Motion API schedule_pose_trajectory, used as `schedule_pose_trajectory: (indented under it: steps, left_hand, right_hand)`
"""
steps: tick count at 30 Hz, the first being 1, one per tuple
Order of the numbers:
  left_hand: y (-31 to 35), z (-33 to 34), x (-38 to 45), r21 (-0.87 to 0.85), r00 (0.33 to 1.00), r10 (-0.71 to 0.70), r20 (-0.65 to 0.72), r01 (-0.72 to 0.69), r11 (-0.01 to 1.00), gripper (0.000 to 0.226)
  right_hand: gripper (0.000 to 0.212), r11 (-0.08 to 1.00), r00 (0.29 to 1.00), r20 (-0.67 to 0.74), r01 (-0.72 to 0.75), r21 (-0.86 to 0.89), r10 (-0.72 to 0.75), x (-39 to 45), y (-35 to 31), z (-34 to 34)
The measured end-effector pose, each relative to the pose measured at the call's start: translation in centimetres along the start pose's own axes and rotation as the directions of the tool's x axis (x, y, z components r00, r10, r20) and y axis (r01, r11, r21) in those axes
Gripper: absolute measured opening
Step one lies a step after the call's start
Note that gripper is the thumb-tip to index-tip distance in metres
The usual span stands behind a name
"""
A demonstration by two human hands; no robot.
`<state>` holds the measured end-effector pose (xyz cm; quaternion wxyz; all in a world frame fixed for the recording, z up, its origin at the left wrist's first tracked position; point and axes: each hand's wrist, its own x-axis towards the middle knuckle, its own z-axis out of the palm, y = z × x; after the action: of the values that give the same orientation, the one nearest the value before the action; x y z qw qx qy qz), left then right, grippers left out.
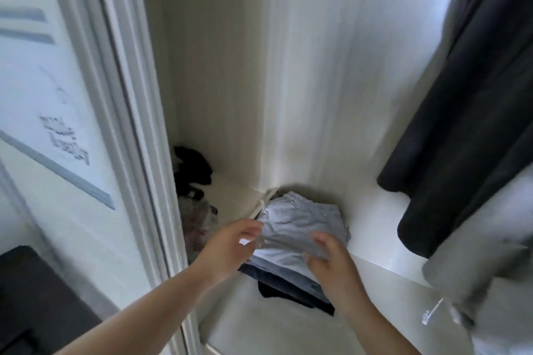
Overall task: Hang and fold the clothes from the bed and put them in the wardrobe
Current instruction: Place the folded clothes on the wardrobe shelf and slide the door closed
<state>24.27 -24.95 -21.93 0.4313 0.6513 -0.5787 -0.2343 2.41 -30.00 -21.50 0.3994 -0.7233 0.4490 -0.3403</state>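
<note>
Reaching both hands into the wardrobe point(302, 66), forearms extended: left hand point(230, 245) with fingers relaxed and spread, touching the left edge of the one pale grey folded garment point(300, 228); right hand point(331, 262) pinching its near edge. Topping one stack of darker folded clothes point(291, 288) on the shelf point(375, 225), long axis running away from the hands. Hanging right of the stack, one dark garment point(461, 124).

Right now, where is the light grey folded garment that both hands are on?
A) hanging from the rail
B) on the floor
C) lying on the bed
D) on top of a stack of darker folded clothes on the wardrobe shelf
D: the light grey garment lies on the darker folded clothes on the shelf, with the left hand and right hand at its near edge.
</note>
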Motion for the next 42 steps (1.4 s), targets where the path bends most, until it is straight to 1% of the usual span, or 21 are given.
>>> schedule_pose_trajectory:
  steps: [2, 4, 6, 7, 10, 12, 14, 15, 16, 17, 18, 20, 21, 23, 26, 29, 31, 34, 39, 42]
  left_hand:
    - [2.8, -3.2, -3.0, 0.032, 0.996, 0.085, -0.03, -0.085, 0.996, 0.045]
    - [5.6, -6.8, -5.9, 0.07, 0.987, 0.151, -0.056, -0.147, 0.987, 0.043]
    - [7.9, -10.0, -8.4, 0.095, 0.966, 0.245, -0.083, -0.237, 0.967, 0.04]
    - [8.9, -11.8, -9.8, 0.106, 0.947, 0.299, -0.117, -0.287, 0.952, 0.039]
    - [11.0, -16.3, -12.4, 0.135, 0.897, 0.388, -0.211, -0.367, 0.921, 0.032]
    - [11.8, -18.8, -13.0, 0.146, 0.863, 0.403, -0.304, -0.376, 0.915, 0.03]
    - [12.8, -20.7, -13.0, 0.215, 0.812, 0.425, -0.401, -0.368, 0.905, 0.029]
    - [13.5, -21.7, -12.7, 0.263, 0.776, 0.443, -0.448, -0.359, 0.895, 0.029]
    - [14.1, -22.3, -12.2, 0.308, 0.747, 0.454, -0.486, -0.34, 0.889, 0.032]
    - [14.9, -23.0, -11.6, 0.344, 0.726, 0.453, -0.517, -0.308, 0.887, 0.039]
    - [15.7, -23.6, -10.9, 0.375, 0.72, 0.445, -0.533, -0.27, 0.887, 0.049]
    - [17.2, -24.6, -9.3, 0.412, 0.749, 0.404, -0.525, -0.191, 0.891, 0.069]
    - [17.8, -25.1, -8.6, 0.429, 0.766, 0.391, -0.51, -0.167, 0.888, 0.074]
    - [18.4, -25.7, -7.4, 0.467, 0.791, 0.387, -0.474, -0.147, 0.872, 0.077]
    - [18.9, -26.3, -6.3, 0.476, 0.798, 0.388, -0.461, -0.147, 0.867, 0.076]
    - [18.8, -26.4, -5.6, 0.466, 0.806, 0.372, -0.461, -0.137, 0.874, 0.072]
    - [18.6, -26.1, -5.3, 0.45, 0.802, 0.379, -0.462, -0.156, 0.879, 0.071]
    - [18.5, -25.7, -5.1, 0.443, 0.79, 0.392, -0.472, -0.172, 0.88, 0.07]
    - [18.5, -25.3, -5.2, 0.508, 0.781, 0.41, -0.472, -0.14, 0.85, 0.069]
    - [18.7, -24.7, -5.5, 0.541, 0.781, 0.424, -0.458, -0.134, 0.83, 0.069]
  right_hand:
    - [0.039, 0.994, 0.994, 0.025, 0.106, 0.008, -0.106, -1.4, -4.2, -0.2]
    - [0.041, 0.97, 0.971, 0.046, 0.238, -0.046, -0.236, -2.2, -8.6, -0.3]
    - [0.039, 0.907, 0.916, 0.069, 0.401, -0.129, -0.395, -2.7, -13.1, -0.5]
    - [0.036, 0.855, 0.871, 0.083, 0.491, -0.168, -0.484, -3.0, -15.6, -0.5]
    - [0.032, 0.653, 0.711, 0.145, 0.694, -0.302, -0.689, -3.2, -22.9, -0.4]
    - [0.034, 0.49, 0.592, 0.187, 0.775, -0.399, -0.784, -3.2, -27.6, -0.1]
    - [0.038, 0.289, 0.45, 0.234, 0.815, -0.503, -0.862, -3.0, -31.7, 0.4]
    - [0.041, 0.182, 0.386, 0.271, 0.809, -0.559, -0.882, -2.9, -33.7, 0.7]
    - [0.045, 0.093, 0.354, 0.316, 0.781, -0.617, -0.88, -2.6, -35.3, 1.0]
    - [0.048, 0.022, 0.346, 0.354, 0.741, -0.671, -0.869, -2.4, -37.0, 1.3]
    - [0.051, -0.037, 0.343, 0.381, 0.699, -0.714, -0.858, -2.0, -38.5, 1.5]
    - [0.053, -0.15, 0.338, 0.424, 0.606, -0.781, -0.84, -1.3, -40.9, 1.7]
    - [0.053, -0.195, 0.34, 0.439, 0.562, -0.804, -0.832, -1.0, -42.0, 1.8]
    - [0.052, -0.249, 0.358, 0.453, 0.489, -0.836, -0.817, -0.4, -43.4, 1.8]
    - [0.052, -0.308, 0.387, 0.464, 0.401, -0.863, -0.797, 0.3, -44.3, 1.3]
    - [0.054, -0.386, 0.369, 0.497, 0.336, -0.859, -0.785, 0.8, -44.3, 0.6]
    - [0.054, -0.403, 0.359, 0.504, 0.322, -0.857, -0.786, 0.9, -44.2, 0.4]
    - [0.054, -0.4, 0.352, 0.501, 0.322, -0.858, -0.791, 1.0, -43.9, 0.3]
    - [0.056, -0.423, 0.326, 0.508, 0.299, -0.856, -0.797, 0.9, -43.5, -0.4]
    - [0.054, -0.41, 0.324, 0.497, 0.302, -0.861, -0.805, 0.5, -43.0, -1.0]
